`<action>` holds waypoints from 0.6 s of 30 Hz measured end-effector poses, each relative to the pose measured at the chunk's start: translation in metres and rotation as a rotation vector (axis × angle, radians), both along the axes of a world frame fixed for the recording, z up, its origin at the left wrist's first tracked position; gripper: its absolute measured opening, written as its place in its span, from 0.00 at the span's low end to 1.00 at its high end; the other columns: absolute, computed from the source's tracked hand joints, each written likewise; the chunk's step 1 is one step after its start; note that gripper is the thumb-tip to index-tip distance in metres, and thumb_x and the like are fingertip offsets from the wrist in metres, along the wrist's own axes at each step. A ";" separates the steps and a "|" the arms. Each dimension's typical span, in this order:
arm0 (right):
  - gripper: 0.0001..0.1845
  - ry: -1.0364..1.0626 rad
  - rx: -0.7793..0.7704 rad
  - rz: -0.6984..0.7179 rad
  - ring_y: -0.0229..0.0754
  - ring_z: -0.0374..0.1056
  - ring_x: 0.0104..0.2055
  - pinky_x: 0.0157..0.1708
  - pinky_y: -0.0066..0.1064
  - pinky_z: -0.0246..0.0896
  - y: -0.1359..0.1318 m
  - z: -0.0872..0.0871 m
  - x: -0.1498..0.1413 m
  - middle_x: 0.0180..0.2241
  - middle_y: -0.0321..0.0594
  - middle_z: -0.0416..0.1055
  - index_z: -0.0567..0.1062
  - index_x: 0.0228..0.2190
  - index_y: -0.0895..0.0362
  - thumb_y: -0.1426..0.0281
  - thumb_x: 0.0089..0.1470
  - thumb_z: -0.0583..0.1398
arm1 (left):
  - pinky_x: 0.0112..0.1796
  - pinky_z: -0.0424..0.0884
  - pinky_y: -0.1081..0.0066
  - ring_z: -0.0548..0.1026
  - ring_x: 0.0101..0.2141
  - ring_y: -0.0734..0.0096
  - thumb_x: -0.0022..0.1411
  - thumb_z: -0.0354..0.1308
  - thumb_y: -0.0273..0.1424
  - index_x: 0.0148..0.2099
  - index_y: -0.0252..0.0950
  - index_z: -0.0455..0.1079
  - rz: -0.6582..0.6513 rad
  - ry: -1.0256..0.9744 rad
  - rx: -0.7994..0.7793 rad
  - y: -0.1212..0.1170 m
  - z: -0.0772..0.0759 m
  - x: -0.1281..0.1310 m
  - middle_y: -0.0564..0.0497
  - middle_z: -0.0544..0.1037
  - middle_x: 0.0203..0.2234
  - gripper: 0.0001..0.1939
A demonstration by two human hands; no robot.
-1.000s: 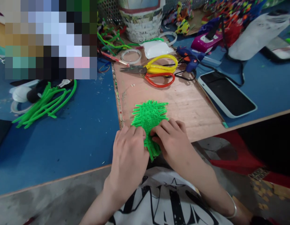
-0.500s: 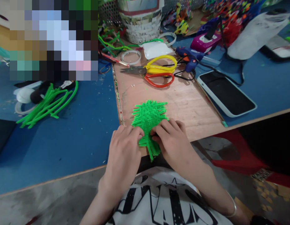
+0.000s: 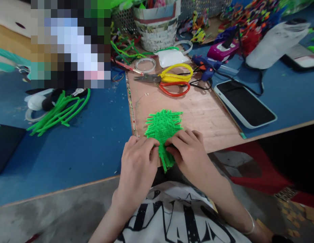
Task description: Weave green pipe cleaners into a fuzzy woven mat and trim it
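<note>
A bright green woven piece of pipe cleaners point(image 3: 165, 123) lies on the wooden board point(image 3: 202, 125) at the table's front edge, its loose ends sticking out on both sides and toward me. My left hand point(image 3: 140, 158) pinches its left edge low down, thumb against the curled fingers. From the other side, my right hand point(image 3: 191, 148) grips the lower right part, with its fingertips close to the left ones. The strands between the fingertips are partly hidden by my fingers.
Beyond the piece lie scissors point(image 3: 172, 80), a tape roll point(image 3: 145, 65), a white packet point(image 3: 172, 58) and a blue glue gun point(image 3: 206, 64). A phone point(image 3: 245, 103) rests at right. Loose green pipe cleaners point(image 3: 57, 113) lie at left on the blue table point(image 3: 96, 145). A papered basket point(image 3: 157, 30) stands behind.
My left hand has shifted slightly right, bringing its fingertips nearer to the right hand's. Both hands still hold the green piece. The whole view has also shifted slightly.
</note>
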State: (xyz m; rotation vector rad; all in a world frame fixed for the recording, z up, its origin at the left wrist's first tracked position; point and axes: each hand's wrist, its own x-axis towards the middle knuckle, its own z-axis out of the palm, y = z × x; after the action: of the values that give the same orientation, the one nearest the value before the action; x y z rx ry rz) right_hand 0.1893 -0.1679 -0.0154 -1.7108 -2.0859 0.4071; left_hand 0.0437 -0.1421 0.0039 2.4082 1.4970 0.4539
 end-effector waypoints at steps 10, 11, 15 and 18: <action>0.05 0.192 0.138 -0.165 0.41 0.65 0.38 0.38 0.35 0.58 -0.013 0.012 0.041 0.34 0.39 0.70 0.70 0.34 0.56 0.76 0.53 0.56 | 0.37 0.64 0.66 0.67 0.33 0.67 0.60 0.53 0.26 0.35 0.36 0.69 0.070 -0.105 0.020 -0.008 -0.007 -0.016 0.51 0.75 0.30 0.04; 0.05 0.187 0.125 -0.153 0.41 0.65 0.38 0.38 0.35 0.59 -0.013 0.011 0.041 0.34 0.39 0.70 0.70 0.34 0.56 0.76 0.53 0.56 | 0.37 0.64 0.65 0.67 0.33 0.66 0.60 0.54 0.26 0.36 0.36 0.69 0.062 -0.105 0.018 -0.009 -0.007 -0.016 0.51 0.74 0.31 0.03; 0.06 0.107 0.100 -0.105 0.45 0.64 0.39 0.38 0.38 0.58 -0.011 0.005 0.032 0.35 0.42 0.70 0.72 0.34 0.57 0.75 0.54 0.56 | 0.38 0.64 0.62 0.67 0.36 0.63 0.60 0.56 0.29 0.39 0.37 0.70 0.034 -0.074 0.008 -0.011 -0.009 -0.014 0.49 0.74 0.34 0.05; 0.07 0.076 0.087 -0.103 0.45 0.64 0.38 0.39 0.39 0.57 -0.008 0.001 0.028 0.35 0.43 0.71 0.72 0.35 0.57 0.76 0.54 0.55 | 0.38 0.64 0.61 0.66 0.36 0.62 0.60 0.55 0.29 0.39 0.37 0.70 0.030 -0.047 0.019 -0.013 -0.009 -0.013 0.48 0.73 0.34 0.05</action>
State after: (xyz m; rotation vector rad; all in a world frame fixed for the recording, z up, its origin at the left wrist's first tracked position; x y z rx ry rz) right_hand 0.2176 -0.1764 -0.0148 -1.7163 -1.9241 0.3401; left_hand 0.0309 -0.1547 -0.0055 2.3754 1.5171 0.5306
